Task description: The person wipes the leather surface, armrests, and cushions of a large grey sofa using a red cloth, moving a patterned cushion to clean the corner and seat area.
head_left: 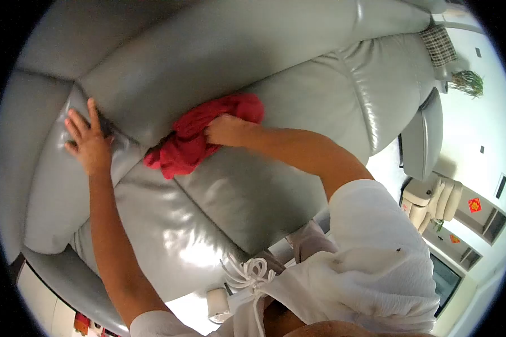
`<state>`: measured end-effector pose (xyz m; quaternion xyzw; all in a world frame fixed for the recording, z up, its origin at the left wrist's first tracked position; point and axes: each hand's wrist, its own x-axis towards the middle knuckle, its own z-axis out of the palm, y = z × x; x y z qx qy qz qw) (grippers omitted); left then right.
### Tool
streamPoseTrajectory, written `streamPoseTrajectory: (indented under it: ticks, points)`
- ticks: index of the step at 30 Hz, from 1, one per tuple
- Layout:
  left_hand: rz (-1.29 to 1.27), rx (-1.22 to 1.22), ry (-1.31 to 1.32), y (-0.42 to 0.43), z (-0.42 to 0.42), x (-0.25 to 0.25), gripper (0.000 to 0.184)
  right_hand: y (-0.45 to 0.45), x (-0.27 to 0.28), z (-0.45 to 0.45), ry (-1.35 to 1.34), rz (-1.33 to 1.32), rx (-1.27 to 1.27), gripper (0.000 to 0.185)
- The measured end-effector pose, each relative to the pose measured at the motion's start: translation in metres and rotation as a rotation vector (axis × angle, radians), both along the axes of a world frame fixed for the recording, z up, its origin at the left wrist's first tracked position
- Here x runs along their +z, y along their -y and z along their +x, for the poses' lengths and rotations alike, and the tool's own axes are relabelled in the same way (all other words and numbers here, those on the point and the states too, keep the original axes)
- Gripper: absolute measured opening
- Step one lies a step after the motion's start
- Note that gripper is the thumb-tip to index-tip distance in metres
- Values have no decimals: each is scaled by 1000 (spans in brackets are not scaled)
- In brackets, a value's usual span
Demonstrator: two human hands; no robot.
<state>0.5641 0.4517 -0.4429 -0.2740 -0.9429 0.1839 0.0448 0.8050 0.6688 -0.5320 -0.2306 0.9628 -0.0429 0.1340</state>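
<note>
My right hand [230, 131] is closed on a crumpled red cloth [188, 151], which lies against the grey leather sofa [275, 196] where the seat meets the backrest. Part of the cloth spreads out beyond my fingers on both sides. Flat on the sofa's padded armrest, at the left, rests my left hand [91, 143] with its fingers spread and nothing in it. The seat cushions are glossy, with a seam running between them.
A checked pillow [438, 45] sits at the sofa's far end, near a green plant [468, 83]. Beyond stand a grey seat section [423, 137], a cream armchair [433, 196] and wall shelves [483, 216] with a red decoration. A pale cylindrical object [217, 305] is on the floor below.
</note>
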Motion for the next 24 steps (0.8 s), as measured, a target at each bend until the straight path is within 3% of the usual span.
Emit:
streamPoseTrajectory:
  ticks: [2, 11, 20, 22, 24]
  points:
    - [-2, 12, -9, 1, -1, -3, 108, -48, 15, 17, 163, 163, -107, 12]
    - [-20, 22, -41, 7, -7, -8, 107, -239, 16, 112, 218, 309, -449, 8]
    - [-32, -88, -135, 27, -18, -18, 101, -376, -5, 172, 382, 552, -1015, 30]
    - [-46, -94, -128, 30, -21, -19, 101, -419, -36, 188, 237, 460, -1259, 39]
    - [-107, -67, -129, 26, -19, -15, 98, -426, -33, 186, 147, 358, -1438, 48]
